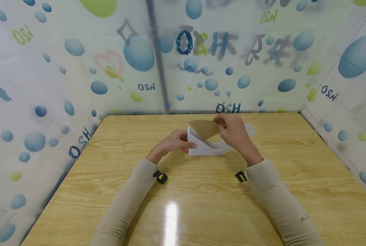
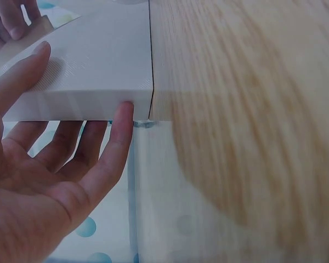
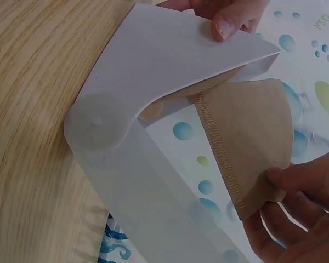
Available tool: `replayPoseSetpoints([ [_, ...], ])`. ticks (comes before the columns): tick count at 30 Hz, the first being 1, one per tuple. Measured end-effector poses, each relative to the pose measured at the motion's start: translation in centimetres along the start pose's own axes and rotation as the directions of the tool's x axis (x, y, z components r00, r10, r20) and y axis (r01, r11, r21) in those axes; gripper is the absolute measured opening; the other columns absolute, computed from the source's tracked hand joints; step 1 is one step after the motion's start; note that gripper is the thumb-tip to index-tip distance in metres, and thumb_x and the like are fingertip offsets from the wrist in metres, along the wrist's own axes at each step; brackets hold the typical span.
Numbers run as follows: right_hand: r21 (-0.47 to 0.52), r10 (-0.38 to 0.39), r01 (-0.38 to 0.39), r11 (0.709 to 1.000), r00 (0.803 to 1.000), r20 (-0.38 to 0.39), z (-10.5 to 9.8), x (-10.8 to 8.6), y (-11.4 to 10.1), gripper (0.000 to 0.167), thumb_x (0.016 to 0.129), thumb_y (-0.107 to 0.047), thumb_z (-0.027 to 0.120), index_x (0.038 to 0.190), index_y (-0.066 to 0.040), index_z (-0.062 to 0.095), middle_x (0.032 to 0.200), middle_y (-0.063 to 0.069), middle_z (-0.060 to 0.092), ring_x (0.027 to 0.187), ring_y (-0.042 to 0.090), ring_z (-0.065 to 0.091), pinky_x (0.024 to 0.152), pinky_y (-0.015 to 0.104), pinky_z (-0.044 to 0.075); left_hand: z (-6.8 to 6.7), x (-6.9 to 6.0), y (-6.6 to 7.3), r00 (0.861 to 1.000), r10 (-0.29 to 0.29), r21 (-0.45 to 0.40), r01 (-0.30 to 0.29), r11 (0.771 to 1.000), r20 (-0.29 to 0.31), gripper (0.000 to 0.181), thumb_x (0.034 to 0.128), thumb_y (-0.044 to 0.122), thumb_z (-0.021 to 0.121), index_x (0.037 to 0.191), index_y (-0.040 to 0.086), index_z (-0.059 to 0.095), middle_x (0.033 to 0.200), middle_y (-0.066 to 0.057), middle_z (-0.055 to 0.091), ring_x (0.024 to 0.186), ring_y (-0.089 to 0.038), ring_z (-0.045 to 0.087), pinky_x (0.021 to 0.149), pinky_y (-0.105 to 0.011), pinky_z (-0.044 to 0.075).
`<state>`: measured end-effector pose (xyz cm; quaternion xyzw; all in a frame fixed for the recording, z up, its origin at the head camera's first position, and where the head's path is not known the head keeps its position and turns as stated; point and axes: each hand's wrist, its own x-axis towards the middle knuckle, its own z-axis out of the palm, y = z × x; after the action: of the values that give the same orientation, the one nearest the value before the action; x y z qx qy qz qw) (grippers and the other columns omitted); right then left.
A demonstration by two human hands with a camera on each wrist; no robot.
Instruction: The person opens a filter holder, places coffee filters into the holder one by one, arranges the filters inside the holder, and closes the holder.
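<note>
Paper filter (image 3: 255,129), pinched between fingers of the right hand (image 1: 233,132), perhaps touching the box (image 3: 164,60) gripped by the left hand (image 1: 173,140), calls for light, crease-free handling.

Three views meet on one white filter box (image 1: 199,147): one elevated, two close up.
The head view looks forward and down from the person's side of the wood-grain table (image 1: 207,205), far enough back to include both sleeves (image 1: 121,208) and the bubble-print backdrop (image 1: 186,78). The left wrist view is near, facing the box past the left hand (image 2: 38,192), its frame turned sideways so the table lies at right; the right hand (image 2: 10,21) shows at upper left. The right wrist view, also close, looks over the box and the brown coffee filter (image 3: 252,131), table at left. All three share the box, the filter and both hands.
</note>
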<state>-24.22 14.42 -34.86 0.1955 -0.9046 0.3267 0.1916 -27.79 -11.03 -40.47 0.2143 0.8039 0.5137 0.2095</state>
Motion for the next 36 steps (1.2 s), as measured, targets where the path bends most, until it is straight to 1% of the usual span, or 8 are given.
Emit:
replayPoseSetpoints([
  [7, -0.007, -0.02, 0.021, 1.0, 1.0, 0.01, 0.4, 0.0, 0.1, 0.017, 0.096, 0.004, 0.06, 0.105, 0.0, 0.074, 0.1, 0.018, 0.078, 0.092, 0.031, 0.076, 0.08, 0.047, 0.062, 0.0, 0.1, -0.1, 1.0, -0.008, -0.02, 0.008, 1.0, 0.003, 0.035, 0.0941, 0.021, 0.076, 0.126, 0.008, 0.067, 0.114, -0.011, 0.073, 0.097, -0.017, 0.071, 0.086, -0.039, 0.062],
  [18, -0.018, -0.007, 0.008, 1.0, 0.999, 0.044, 0.8, -0.2, -0.2, 0.018, 0.096, 0.004, 0.059, 0.105, -0.001, 0.074, 0.1, 0.017, 0.078, 0.089, 0.031, 0.075, 0.079, 0.046, 0.061, -0.2, 0.3, -0.4, 1.0, -0.009, -0.025, 0.009, 1.0, 0.002, 0.036, 0.0934, 0.021, 0.077, 0.125, 0.008, 0.068, 0.113, -0.011, 0.073, 0.097, -0.018, 0.071, 0.084, -0.037, 0.062],
  [26, -0.032, -0.015, 0.017, 0.999, 0.998, 0.064, 1.2, -0.2, 0.0, 0.017, 0.096, 0.001, 0.059, 0.105, -0.001, 0.074, 0.099, 0.016, 0.078, 0.087, 0.03, 0.073, 0.077, 0.045, 0.06, -0.2, 0.2, -0.2, 1.0, -0.008, -0.022, 0.008, 1.0, 0.001, 0.037, 0.0932, 0.022, 0.077, 0.126, 0.008, 0.068, 0.114, -0.011, 0.073, 0.098, -0.019, 0.071, 0.083, -0.037, 0.062],
  [30, -0.039, -0.003, 0.007, 0.999, 0.995, 0.1, 1.3, -0.3, 0.1, 0.017, 0.097, -0.001, 0.06, 0.106, -0.002, 0.074, 0.099, 0.015, 0.079, 0.087, 0.029, 0.073, 0.077, 0.045, 0.06, -0.1, 0.3, -0.3, 1.0, -0.007, -0.013, 0.007, 1.0, -0.005, 0.035, 0.0932, 0.022, 0.077, 0.124, 0.009, 0.069, 0.113, -0.011, 0.073, 0.095, -0.018, 0.071, 0.082, -0.037, 0.062],
  [36, -0.063, 0.035, -0.025, 0.998, 0.984, 0.173, 1.5, -0.5, -0.1, 0.016, 0.099, -0.004, 0.062, 0.108, -0.004, 0.075, 0.103, 0.013, 0.078, 0.09, 0.028, 0.073, 0.079, 0.044, 0.06, -0.1, 0.3, -0.3, 1.0, -0.002, -0.008, 0.002, 1.0, -0.006, 0.034, 0.0929, 0.022, 0.077, 0.124, 0.011, 0.069, 0.113, -0.01, 0.074, 0.093, -0.018, 0.07, 0.079, -0.035, 0.061],
])
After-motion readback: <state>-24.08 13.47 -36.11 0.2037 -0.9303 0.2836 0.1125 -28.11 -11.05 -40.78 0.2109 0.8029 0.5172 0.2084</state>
